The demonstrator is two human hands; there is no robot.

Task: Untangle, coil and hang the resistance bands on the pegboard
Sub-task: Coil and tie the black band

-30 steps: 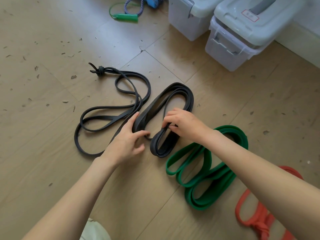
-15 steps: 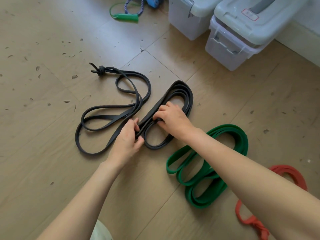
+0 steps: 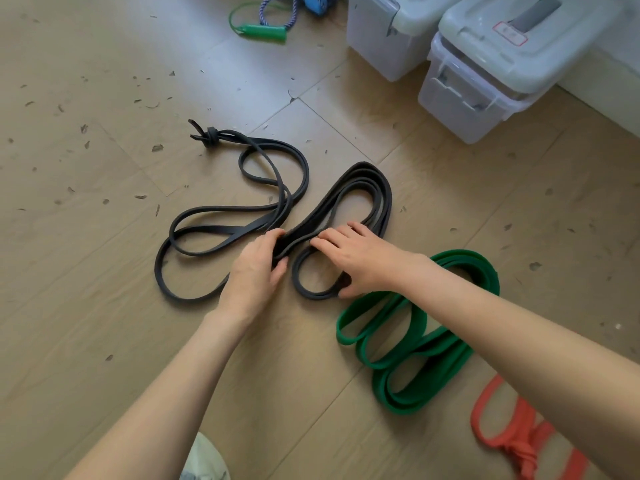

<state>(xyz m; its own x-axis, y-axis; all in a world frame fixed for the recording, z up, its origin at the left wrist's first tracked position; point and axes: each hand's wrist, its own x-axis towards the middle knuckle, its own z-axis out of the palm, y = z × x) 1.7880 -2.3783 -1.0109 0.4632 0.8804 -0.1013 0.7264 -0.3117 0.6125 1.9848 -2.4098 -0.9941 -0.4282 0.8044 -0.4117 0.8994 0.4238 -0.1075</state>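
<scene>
Both hands are down on the floor (image 3: 104, 306) over the wide black resistance band (image 3: 377, 188), which lies folded in several layers between a thinner black band and a green one. The left hand (image 3: 254, 271) grips the bundled strands at the band's waist, fingers curled over the top and thumb tucked underneath, pinching the layers together. The right hand (image 3: 360, 259) lies across the near loop of that same band, fingers stretched over the strands at the crossing, thumb hooked down against the loop's lower right curve. The far loop of the band fans out flat on the floor beyond the knuckles.

Off to the left, touching the left hand's fingertips, the thin black band (image 3: 221, 216) sprawls in loose curves, with a knot (image 3: 210, 136) at its far end. Just beside the right wrist lies the green resistance band (image 3: 408, 386), folded in long layered loops and partly under the right forearm. Near the bottom right corner the orange band (image 3: 512, 441) sits knotted, apart from the green one.

At the top, two pale lidded storage bins (image 3: 478, 74) stand side by side, and a green-handled jump rope (image 3: 263, 31) lies near them.
</scene>
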